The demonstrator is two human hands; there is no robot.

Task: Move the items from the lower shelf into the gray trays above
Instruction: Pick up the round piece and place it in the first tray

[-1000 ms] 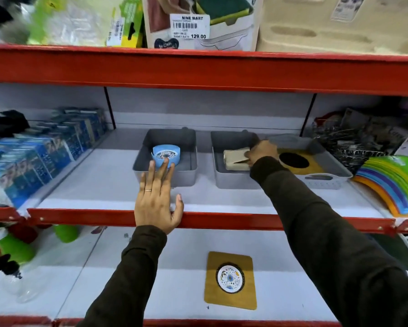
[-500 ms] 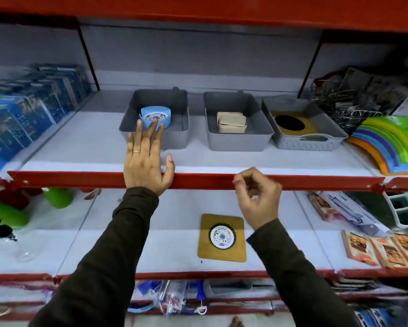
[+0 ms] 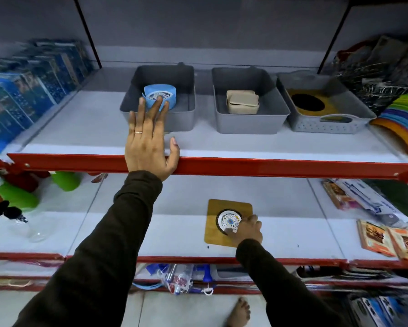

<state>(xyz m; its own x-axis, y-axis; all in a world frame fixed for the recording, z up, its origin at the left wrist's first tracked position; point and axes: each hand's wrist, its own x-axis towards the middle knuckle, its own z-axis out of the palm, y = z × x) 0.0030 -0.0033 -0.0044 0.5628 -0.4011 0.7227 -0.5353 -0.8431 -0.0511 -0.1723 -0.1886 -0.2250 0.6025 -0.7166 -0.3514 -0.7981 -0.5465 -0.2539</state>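
Three gray trays stand on the upper shelf: the left tray (image 3: 186,90) holds a blue round item (image 3: 166,93), the middle tray (image 3: 250,123) a beige box (image 3: 242,101), the right tray (image 3: 325,125) a wooden board with a black disc (image 3: 308,103). On the lower shelf lies a wooden coaster board (image 3: 231,206) with a patterned white disc (image 3: 227,219) in it. My right hand (image 3: 247,230) rests on its near right corner, fingers curled at the disc. My left hand (image 3: 148,140) lies flat and open on the upper shelf's red edge, fingertips reaching the left tray.
Blue packaged boxes (image 3: 30,90) fill the upper shelf's left; coloured plastic plates (image 3: 403,119) and dark wire goods sit at its right. The lower shelf has green and clear bottles (image 3: 16,201) at left and packets (image 3: 387,234) at right. A bare foot (image 3: 239,311) shows on the floor.
My right hand left the beige box in the middle tray, came down past the red shelf edge and now rests on the coaster board below. My left hand stayed put.
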